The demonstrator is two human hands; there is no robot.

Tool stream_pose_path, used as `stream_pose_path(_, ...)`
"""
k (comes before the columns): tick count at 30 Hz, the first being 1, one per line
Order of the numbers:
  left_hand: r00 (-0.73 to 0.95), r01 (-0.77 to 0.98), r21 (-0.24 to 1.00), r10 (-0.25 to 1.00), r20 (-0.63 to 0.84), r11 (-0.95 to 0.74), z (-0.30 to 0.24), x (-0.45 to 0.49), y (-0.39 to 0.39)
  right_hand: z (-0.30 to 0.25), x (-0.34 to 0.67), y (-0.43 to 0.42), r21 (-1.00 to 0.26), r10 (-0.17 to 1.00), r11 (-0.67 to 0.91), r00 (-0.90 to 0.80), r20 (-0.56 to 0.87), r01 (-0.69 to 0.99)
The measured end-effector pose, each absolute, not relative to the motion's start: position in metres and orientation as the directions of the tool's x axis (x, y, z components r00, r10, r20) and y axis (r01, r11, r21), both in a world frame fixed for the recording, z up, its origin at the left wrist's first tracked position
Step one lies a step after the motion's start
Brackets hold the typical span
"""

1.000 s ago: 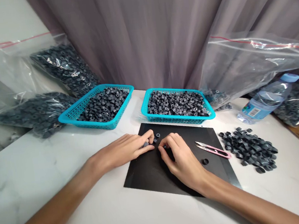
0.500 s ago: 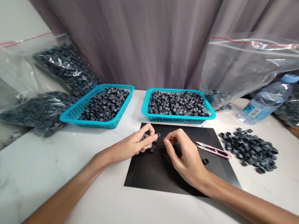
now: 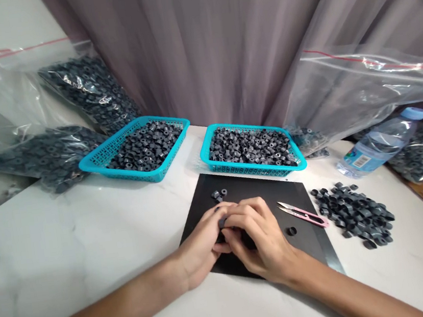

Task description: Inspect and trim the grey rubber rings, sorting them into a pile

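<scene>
My left hand (image 3: pixel 202 244) and my right hand (image 3: pixel 262 237) meet over the near middle of a black mat (image 3: pixel 262 193). Their fingertips pinch together around a small dark grey ring (image 3: pixel 222 222), mostly hidden between them. Two or three loose rings (image 3: pixel 218 194) lie on the mat just beyond my fingers. A single ring (image 3: pixel 291 231) rests on the mat right of my right hand. Pink thread snips (image 3: pixel 303 212) lie on the mat's right side.
Two turquoise baskets (image 3: pixel 98 163) (image 3: pixel 206 151) full of grey rings stand behind the mat. A loose heap of rings (image 3: pixel 357 212) lies to the right, beside a lying water bottle (image 3: pixel 381 143). Clear bags of rings (image 3: pixel 42 158) (image 3: pixel 361 88) line both sides; a curtain hangs behind.
Both hands drew back toward me from the mat's far edge and came together. The small rings they were handling stay behind on the mat.
</scene>
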State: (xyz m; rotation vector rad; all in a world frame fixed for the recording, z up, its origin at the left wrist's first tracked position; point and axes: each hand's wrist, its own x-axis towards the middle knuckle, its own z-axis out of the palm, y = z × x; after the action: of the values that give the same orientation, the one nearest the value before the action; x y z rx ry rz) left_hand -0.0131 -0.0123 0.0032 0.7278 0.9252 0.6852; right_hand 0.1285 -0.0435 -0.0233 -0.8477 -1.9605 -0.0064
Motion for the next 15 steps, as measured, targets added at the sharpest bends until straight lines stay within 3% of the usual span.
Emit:
stream_pose_path(5, 0.385, -0.302, 0.683, 0.740, -0.551, 0.665, -0.0010, -0.0104, -0.0189, -0.0235, 0.1276, -0.0439, -0.374, 0.600, 0.737, -0.292, 0.744, 0.563)
stream_pose_path(11, 0.486, -0.307, 0.684, 0.727, -0.486, 0.662, -0.0005, -0.0107, -0.0166, -0.0239, 0.1288, -0.0452, -0.489, 0.667, 0.693, -0.214, 0.714, 0.530)
stream_pose_path(15, 0.524, -0.324, 0.655, 0.706, -0.476, 0.682, 0.0056, -0.0123, -0.0095, -0.0242, 0.1331, -0.0402, -0.611, 0.729, 0.590, -0.023, 0.684, 0.528)
